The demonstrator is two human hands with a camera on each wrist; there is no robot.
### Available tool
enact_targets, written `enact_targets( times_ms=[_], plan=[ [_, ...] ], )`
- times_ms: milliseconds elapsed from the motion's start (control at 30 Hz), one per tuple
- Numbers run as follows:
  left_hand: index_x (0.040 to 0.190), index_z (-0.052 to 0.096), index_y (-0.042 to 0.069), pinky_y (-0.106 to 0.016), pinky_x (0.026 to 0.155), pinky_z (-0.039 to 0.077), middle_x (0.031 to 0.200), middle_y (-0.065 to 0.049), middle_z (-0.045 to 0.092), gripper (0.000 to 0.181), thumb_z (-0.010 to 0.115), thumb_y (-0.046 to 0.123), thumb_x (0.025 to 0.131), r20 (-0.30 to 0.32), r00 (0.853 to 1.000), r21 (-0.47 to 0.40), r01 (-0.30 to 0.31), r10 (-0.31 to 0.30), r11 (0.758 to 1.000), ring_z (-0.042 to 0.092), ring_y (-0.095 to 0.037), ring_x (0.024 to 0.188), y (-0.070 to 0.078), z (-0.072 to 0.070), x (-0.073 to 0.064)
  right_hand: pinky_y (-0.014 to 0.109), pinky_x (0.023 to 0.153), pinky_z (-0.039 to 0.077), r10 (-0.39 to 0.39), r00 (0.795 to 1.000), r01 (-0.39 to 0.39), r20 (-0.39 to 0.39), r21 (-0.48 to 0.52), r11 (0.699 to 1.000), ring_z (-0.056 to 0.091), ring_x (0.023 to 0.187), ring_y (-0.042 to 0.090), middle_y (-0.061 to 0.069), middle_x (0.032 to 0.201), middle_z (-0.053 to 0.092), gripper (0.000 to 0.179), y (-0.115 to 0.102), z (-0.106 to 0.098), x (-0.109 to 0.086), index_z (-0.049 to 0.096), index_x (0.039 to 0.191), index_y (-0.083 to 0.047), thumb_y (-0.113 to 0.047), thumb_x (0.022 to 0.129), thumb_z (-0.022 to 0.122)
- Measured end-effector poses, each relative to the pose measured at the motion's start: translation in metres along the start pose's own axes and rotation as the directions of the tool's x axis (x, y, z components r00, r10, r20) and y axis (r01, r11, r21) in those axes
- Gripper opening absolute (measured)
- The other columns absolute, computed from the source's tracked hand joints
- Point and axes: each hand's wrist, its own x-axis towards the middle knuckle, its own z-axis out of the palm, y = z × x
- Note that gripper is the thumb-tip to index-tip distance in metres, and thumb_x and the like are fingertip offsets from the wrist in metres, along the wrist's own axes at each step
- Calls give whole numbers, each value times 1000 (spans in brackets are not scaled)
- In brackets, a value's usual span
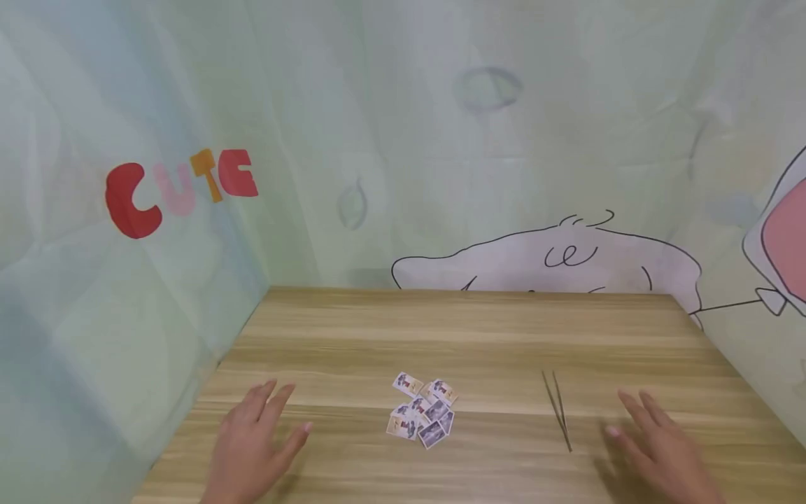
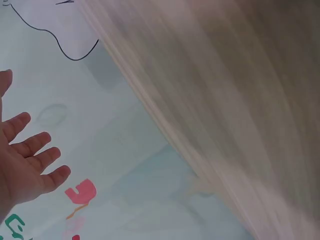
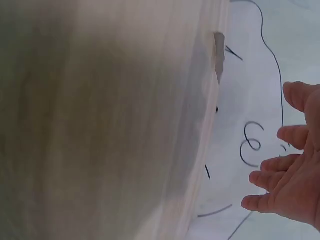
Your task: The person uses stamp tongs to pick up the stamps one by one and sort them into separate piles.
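Note:
Several small picture stamps (image 1: 404, 426) lie in a loose, overlapping pile on the wooden table, in the middle of the head view. Some show coloured figures; others are greyish. To their right lies a thin pair of tweezers (image 1: 564, 423), its points spread away from me and its joined end towards me. My left hand (image 1: 248, 444) hovers left of the pile, fingers extended and holding nothing. On the other side my right hand (image 1: 664, 448) is just right of the tweezers, apart from them, also with fingers extended. Both wrist views show the bare palms and spread fingers.
The wooden table (image 1: 352, 322) ends at a back edge against a pale fabric backdrop (image 1: 315, 140). That backdrop also runs along both sides, with "CUTE" lettering at left, a cartoon outline behind and a pink balloon drawing at right.

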Motion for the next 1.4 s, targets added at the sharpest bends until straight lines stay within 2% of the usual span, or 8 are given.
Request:
enact_targets(
  times_ms=[133,367,533,667,800,900,1067,1400],
  plan=[
    [118,58,3,-62,74,41,118,-24,54,58,75,32,71,-46,997,-31,-55,54,998,51,-42,105,1,9,1,76,78,25,68,997,-71,35,92,993,32,109,64,42,132,28,60,-7,3,0,38,135,6,-30,91,59],
    [116,60,2,-59,71,44,115,-23,56,55,74,31,72,-87,991,-84,-105,98,991,55,-41,99,6,20,3,76,79,24,87,996,-91,26,269,959,28,114,62,39,136,26,59,-16,5,-1,37,136,4,-25,91,60],
    [116,60,1,-59,72,44,115,-23,56,55,75,26,70,-98,990,-123,-114,102,986,56,-40,99,12,24,8,72,82,30,84,996,-80,-1,316,945,33,114,58,38,133,32,55,-20,10,2,41,133,5,-21,89,62],
    [117,60,2,-57,73,46,115,-22,57,56,77,22,68,-77,993,-160,-103,92,982,57,-39,97,19,28,9,63,82,41,111,993,-114,30,357,927,42,110,55,37,131,37,53,-25,14,5,40,132,7,-21,91,60],
    [118,60,4,-57,75,47,116,-21,57,55,78,19,69,-48,996,-220,-78,69,972,57,-39,99,26,32,9,54,85,44,190,970,-239,149,462,854,42,113,53,37,133,35,60,-30,19,8,35,137,6,-30,94,55],
    [120,59,6,-58,78,45,119,-19,57,55,78,21,71,-14,998,-256,-59,57,965,55,-38,103,31,36,10,51,86,45,227,956,-292,186,513,807,44,114,49,35,131,39,61,-32,24,9,33,138,6,-31,94,54],
    [123,58,10,-58,82,43,123,-16,55,56,77,25,73,52,997,-279,-40,57,959,52,-35,110,40,41,15,53,86,45,238,956,-294,173,533,793,49,110,46,34,126,45,57,-36,31,12,36,135,8,-27,95,54],
    [123,58,8,-55,86,43,125,-13,55,53,73,31,77,96,985,-269,-116,147,956,52,-30,112,45,47,19,53,92,39,255,946,-324,201,520,791,50,112,42,31,127,46,61,-35,40,18,36,135,8,-32,93,55]
  ],
)
